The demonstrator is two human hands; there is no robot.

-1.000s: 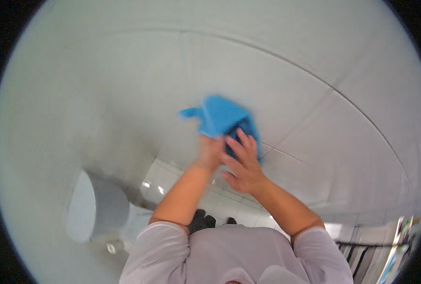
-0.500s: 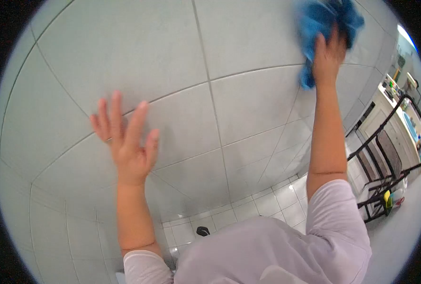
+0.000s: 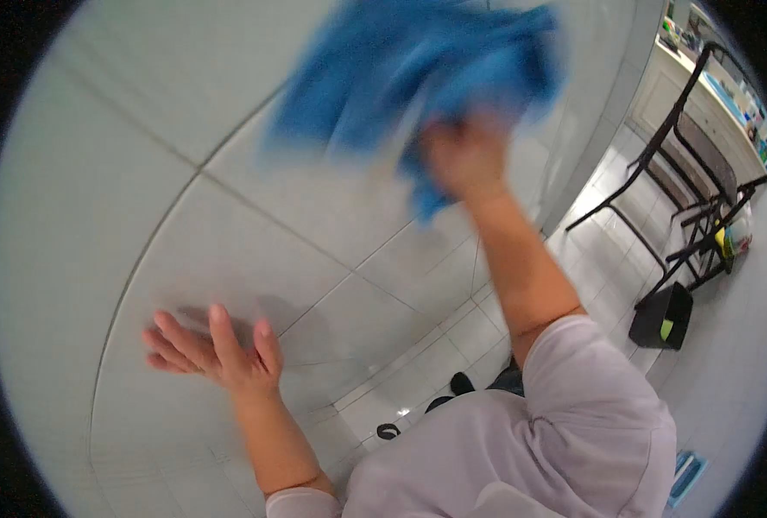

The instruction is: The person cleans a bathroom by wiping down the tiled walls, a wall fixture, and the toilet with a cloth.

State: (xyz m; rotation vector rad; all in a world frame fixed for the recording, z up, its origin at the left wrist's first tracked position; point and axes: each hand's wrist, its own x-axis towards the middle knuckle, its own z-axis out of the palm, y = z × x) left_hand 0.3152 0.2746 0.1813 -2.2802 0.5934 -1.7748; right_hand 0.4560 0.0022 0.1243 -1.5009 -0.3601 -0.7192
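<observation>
A blue cloth [image 3: 418, 73], spread wide and blurred by motion, hangs from my right hand [image 3: 470, 155] in front of the pale tiled wall [image 3: 254, 250]. The fingers of that hand are closed round the cloth's lower edge. Lower and to the left, my left hand [image 3: 224, 350] has its fingers spread at the wall tiles, with nothing in it.
Black-framed folding chairs [image 3: 694, 164] stand at the right, beside a black bin [image 3: 662, 317]. Behind them is a white counter [image 3: 685, 91] with small items on it. A blue-edged object [image 3: 685, 477] lies at the lower right. White floor tiles [image 3: 400, 388] show below.
From both hands close together at the cloth, my hands have moved apart. Since the middle frame, the cloth has swung left and spread out in my right hand. The view has turned, showing more chairs.
</observation>
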